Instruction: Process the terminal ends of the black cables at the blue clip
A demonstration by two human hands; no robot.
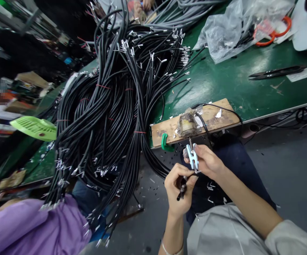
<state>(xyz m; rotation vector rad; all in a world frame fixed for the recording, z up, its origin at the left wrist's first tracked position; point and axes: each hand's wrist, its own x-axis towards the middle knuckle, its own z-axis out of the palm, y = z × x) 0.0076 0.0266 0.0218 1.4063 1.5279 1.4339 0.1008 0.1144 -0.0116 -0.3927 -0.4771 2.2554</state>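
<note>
My left hand [179, 187] is closed around a black cable [180, 196], with dark ends showing from the fist. Its fingertips meet the lower end of a light-blue clip [192, 158], which looks like a clothes peg. My right hand [209, 161] pinches that clip between thumb and fingers. Above the clip, a thin metal shaft [190, 141] lines up with a plastic-wrapped cylinder [187, 124], possibly a small motor, on a wooden board [158, 136]. Whether a wire end sits in the clip's jaws is too small to tell.
A large heap of black cables [116, 106] with silvery ends covers the table's left part. A green clamp [166, 143] grips the board's edge. Black snips [277, 72], orange-handled scissors [272, 33] and plastic bags [222, 33] lie right. A person in a purple top [36, 226] sits at left.
</note>
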